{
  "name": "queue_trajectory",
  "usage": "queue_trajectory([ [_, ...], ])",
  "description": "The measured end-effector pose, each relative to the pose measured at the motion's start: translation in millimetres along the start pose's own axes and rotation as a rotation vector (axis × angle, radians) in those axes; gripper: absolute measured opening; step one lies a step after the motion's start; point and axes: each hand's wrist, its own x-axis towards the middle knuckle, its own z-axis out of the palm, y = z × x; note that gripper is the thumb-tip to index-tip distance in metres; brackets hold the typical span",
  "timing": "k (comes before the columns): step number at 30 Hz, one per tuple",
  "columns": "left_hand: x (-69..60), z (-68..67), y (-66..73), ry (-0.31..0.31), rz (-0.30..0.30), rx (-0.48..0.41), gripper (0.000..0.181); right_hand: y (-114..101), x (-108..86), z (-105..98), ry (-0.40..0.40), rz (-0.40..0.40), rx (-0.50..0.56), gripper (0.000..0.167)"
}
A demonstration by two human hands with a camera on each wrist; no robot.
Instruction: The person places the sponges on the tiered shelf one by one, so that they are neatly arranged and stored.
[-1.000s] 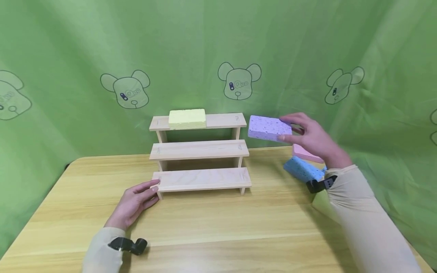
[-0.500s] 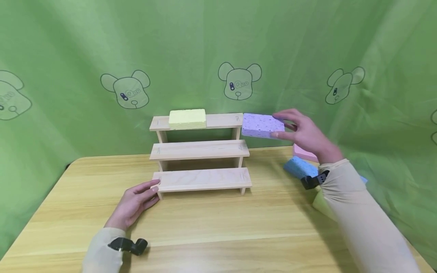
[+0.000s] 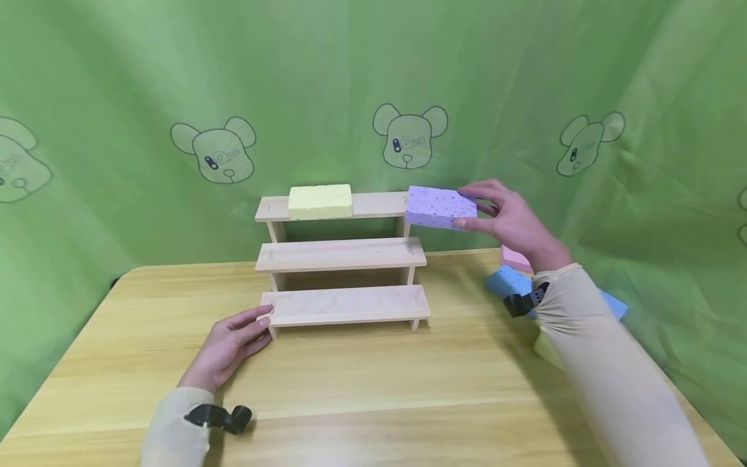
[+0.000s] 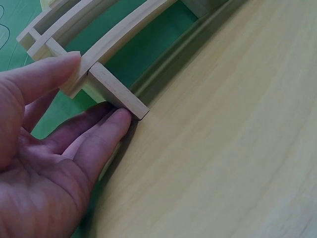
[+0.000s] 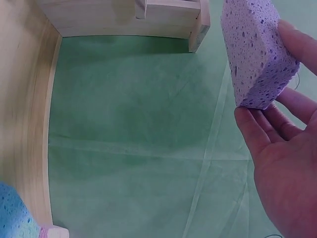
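A three-step wooden display shelf stands on the table. My left hand grips the left end of its lowest step; in the left wrist view the thumb is on the board and fingers touch the leg. On the left half of the top step lies a pale yellow sponge. My right hand holds a speckled purple sponge by its right end, thumb on the near side. The purple sponge overlaps the top step's right end in the head view; in the right wrist view its far end is cut off.
At the right, partly behind the right forearm, lie a pink sponge, blue sponges and a yellow-green piece. A green curtain with bear outlines hangs behind the wooden table.
My right hand has carried the purple sponge leftward and slightly up, from beside the shelf to its top step's right end. My left hand stays on the lowest step.
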Motion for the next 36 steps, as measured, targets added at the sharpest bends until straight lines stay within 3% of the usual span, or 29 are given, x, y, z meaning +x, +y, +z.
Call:
queue_trajectory([
  [20,-0.9,0.1,-0.4,0.002,0.001,-0.016,0.028,-1,13.0,18,0.008,-0.037,0.027,0.067],
  [30,-1.1,1.0,-1.5,0.006,-0.003,-0.017,0.03,-5,28.9,25,-0.005,-0.095,-0.01,0.062],
  [36,-1.8,2.4,-1.1,0.019,-0.001,-0.014,0.033,-6,39.2,32,-0.031,-0.11,0.023,0.06],
])
